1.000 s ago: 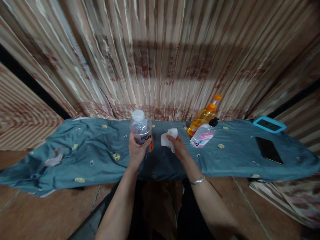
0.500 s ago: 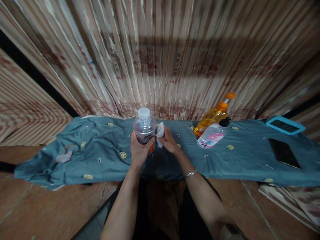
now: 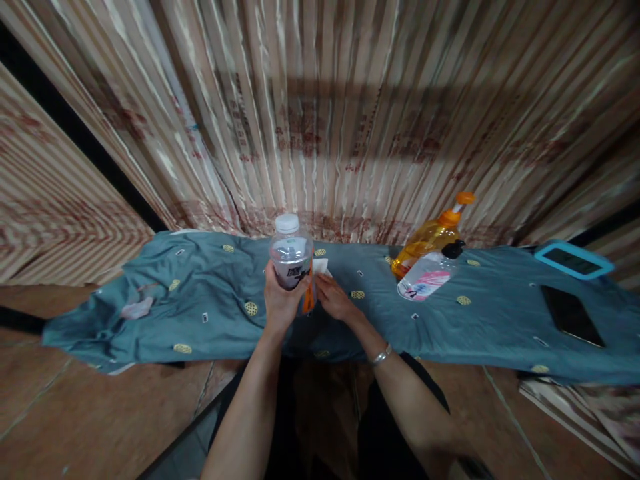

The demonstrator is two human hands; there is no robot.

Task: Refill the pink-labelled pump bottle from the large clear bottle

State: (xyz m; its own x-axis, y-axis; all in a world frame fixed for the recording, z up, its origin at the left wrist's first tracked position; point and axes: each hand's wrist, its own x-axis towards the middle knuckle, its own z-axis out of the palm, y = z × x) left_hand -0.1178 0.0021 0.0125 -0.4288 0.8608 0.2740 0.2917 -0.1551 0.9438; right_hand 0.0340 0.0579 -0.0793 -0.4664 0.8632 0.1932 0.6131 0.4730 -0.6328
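A clear plastic bottle (image 3: 291,252) with a white cap stands nearly upright in front of me, an orange and black print on its side. My left hand (image 3: 283,297) is wrapped round its lower left part. On the other side, my right hand (image 3: 336,298) presses a white tissue (image 3: 321,266) against or close to the bottle's right side. Part of the tissue is hidden by the fingers. A silver bracelet (image 3: 383,354) circles my right wrist.
To the right stand an orange pump bottle (image 3: 425,243) and a leaning clear bottle with a black top (image 3: 426,277). Farther right lie a blue-framed device (image 3: 573,259) and a black phone (image 3: 571,315). A crumpled pale tissue (image 3: 137,308) lies left on the teal cloth (image 3: 220,340).
My right hand has moved in to the bottle's side with the tissue, its fingers now flatter. The bottle has turned slightly, showing more orange print. The view has shifted a little.
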